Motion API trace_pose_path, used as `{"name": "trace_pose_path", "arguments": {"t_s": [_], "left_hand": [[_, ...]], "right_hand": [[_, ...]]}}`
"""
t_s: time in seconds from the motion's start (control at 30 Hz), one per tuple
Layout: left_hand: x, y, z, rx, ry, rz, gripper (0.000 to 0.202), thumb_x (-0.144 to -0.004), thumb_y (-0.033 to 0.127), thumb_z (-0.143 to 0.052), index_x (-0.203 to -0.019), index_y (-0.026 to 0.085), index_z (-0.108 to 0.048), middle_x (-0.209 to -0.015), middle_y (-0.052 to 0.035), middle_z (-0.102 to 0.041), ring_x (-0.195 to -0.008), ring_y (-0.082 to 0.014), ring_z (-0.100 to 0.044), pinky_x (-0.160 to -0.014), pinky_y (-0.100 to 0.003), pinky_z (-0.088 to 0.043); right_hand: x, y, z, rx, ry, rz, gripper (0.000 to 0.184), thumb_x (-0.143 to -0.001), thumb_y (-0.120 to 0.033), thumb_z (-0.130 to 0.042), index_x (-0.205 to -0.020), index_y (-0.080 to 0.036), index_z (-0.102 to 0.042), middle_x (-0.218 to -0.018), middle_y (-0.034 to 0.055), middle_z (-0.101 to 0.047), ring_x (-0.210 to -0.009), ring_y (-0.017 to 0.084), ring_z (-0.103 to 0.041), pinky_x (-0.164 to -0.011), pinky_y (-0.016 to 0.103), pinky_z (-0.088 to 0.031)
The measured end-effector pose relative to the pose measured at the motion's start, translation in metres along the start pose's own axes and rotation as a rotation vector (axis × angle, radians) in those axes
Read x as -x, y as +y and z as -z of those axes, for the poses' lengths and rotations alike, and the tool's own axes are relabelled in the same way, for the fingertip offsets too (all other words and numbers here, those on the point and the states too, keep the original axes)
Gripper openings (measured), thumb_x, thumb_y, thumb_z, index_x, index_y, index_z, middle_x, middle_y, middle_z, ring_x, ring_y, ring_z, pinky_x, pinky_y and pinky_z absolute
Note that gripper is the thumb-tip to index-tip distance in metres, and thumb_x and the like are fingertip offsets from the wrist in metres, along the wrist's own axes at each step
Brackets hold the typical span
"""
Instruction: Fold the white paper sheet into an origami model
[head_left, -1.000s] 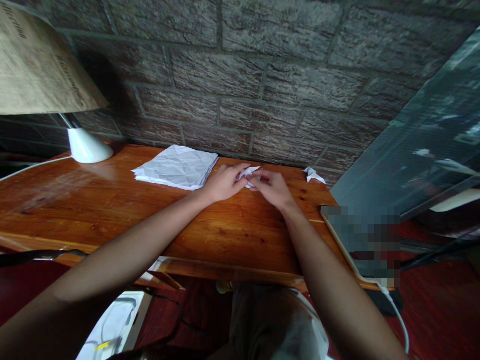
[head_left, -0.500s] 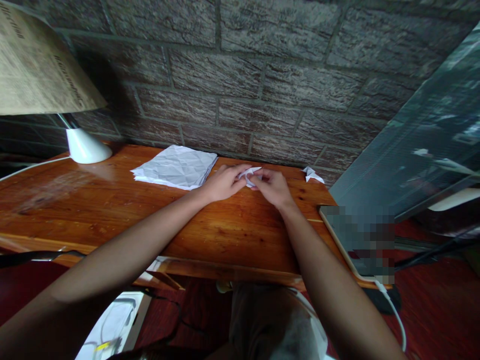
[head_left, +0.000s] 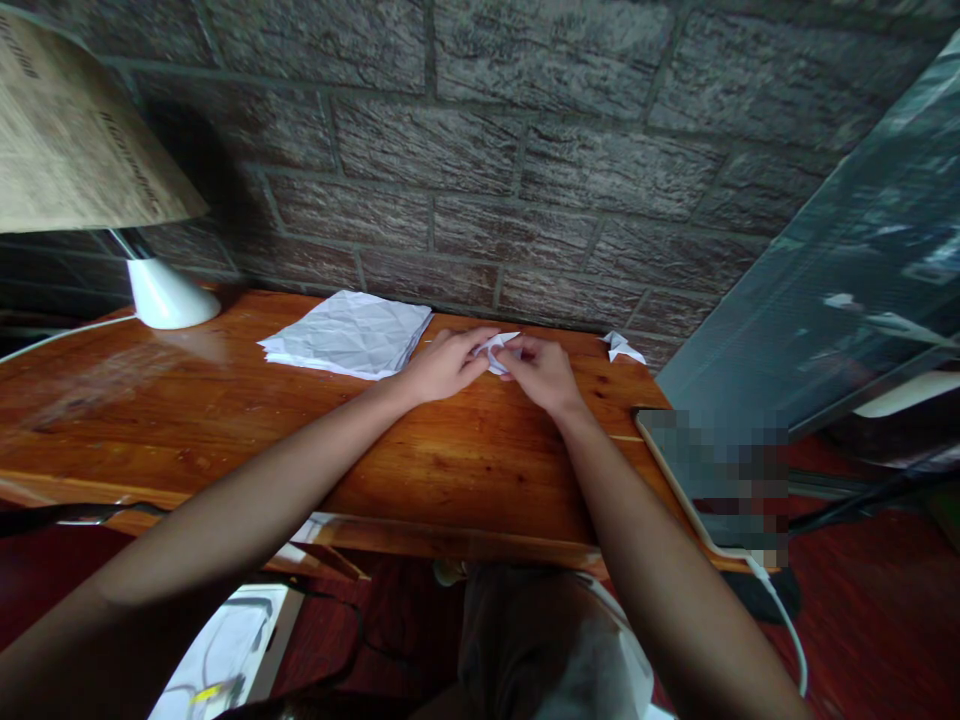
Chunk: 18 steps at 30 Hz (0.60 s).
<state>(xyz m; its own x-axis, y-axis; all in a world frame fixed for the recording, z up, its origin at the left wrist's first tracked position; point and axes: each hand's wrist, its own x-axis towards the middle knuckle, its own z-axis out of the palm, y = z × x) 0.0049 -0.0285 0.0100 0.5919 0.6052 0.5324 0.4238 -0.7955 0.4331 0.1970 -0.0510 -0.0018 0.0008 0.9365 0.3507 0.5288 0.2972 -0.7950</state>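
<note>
Near the back edge of the wooden table, a small piece of folded white paper [head_left: 501, 352] is pinched between both hands. My left hand [head_left: 448, 365] is closed on its left side, with thumb and fingers at the edge. My right hand [head_left: 546, 373] grips the right side between thumb and fingers. A pointed corner of the paper sticks up between the hands; fingers hide much of the rest. Left of my hands lies a stack of creased white paper sheets [head_left: 349, 333]. To the right, a separate folded paper piece [head_left: 622, 347] rests by the wall.
A lamp with a white base [head_left: 171, 296] and a printed shade stands at the left. A tablet-like device [head_left: 679, 480], partly blurred out, with a white cable [head_left: 784, 625] lies on the table's right edge. A brick wall [head_left: 480, 160] rises behind the wooden table [head_left: 465, 470].
The whole view has shifted very slightly. Both hands keep hold of the folded paper in about the same place, with hardly any visible finger movement.
</note>
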Motion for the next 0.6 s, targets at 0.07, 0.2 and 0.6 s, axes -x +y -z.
{"name": "trace_pose_path", "arguments": {"t_s": [0.07,0.2,0.6], "left_hand": [[0.0001,0.0004,0.0002,-0.018,-0.015,0.016,0.041,-0.095,0.025,-0.05,-0.133,0.017,-0.062,-0.115,-0.0103,-0.077,-0.094,-0.0224,-0.073,-0.087,-0.034,-0.055],[0.0001,0.0022,0.0013,-0.044,-0.018,0.023,0.041,-0.096,0.026,-0.047,-0.133,0.016,-0.063,-0.112,-0.01,-0.077,-0.089,-0.0215,-0.073,-0.085,-0.034,-0.054],[-0.0001,0.0025,0.0,-0.019,-0.028,0.012,0.042,-0.096,0.028,-0.049,-0.135,0.017,-0.062,-0.118,-0.0097,-0.076,-0.095,-0.0226,-0.073,-0.089,-0.035,-0.054]], "right_hand": [[0.0,-0.0003,-0.0001,-0.003,0.003,-0.003,0.036,-0.083,-0.054,-0.07,-0.09,-0.019,-0.077,-0.08,0.0027,-0.075,-0.076,0.019,-0.07,-0.073,0.03,-0.058],[0.0004,-0.0013,0.0006,0.001,0.005,-0.014,0.037,-0.083,-0.054,-0.069,-0.09,-0.019,-0.077,-0.079,0.0025,-0.075,-0.075,0.019,-0.07,-0.073,0.031,-0.059],[0.0021,-0.0059,0.0016,0.068,0.014,-0.009,0.032,-0.084,-0.05,-0.07,-0.09,-0.019,-0.078,-0.075,0.0016,-0.074,-0.075,0.018,-0.07,-0.074,0.029,-0.057]]}}
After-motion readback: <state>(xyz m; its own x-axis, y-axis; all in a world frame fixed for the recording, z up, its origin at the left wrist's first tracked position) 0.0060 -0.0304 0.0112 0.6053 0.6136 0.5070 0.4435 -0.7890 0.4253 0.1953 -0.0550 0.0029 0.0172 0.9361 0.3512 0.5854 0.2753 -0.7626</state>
